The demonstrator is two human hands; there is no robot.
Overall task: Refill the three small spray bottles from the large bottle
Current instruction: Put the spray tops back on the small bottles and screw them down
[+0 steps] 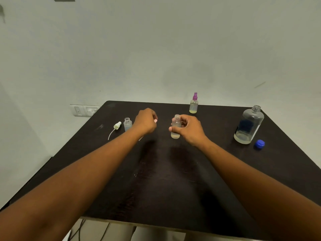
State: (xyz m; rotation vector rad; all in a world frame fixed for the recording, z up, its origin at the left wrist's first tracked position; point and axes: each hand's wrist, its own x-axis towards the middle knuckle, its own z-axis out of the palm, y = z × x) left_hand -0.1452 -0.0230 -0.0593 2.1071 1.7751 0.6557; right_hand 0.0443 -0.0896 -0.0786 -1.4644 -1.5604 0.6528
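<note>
My right hand (188, 129) grips a small clear bottle (176, 126) with no cap, standing on the dark table (165, 171). My left hand (146, 121) is closed around a pink spray cap (155, 121); its thin tube pokes out below the wrist. Another small uncapped bottle (127, 124) stands just left of that hand, with a white spray cap and tube (116, 126) lying beside it. A third small bottle with a purple sprayer (194, 103) stands at the back. The large clear bottle (249, 125) stands open at the right, a little liquid at its bottom.
A blue cap (259, 144) lies next to the large bottle. A wall socket (85, 110) sits on the wall beyond the table's left back corner. Cables hang below the table's front edge.
</note>
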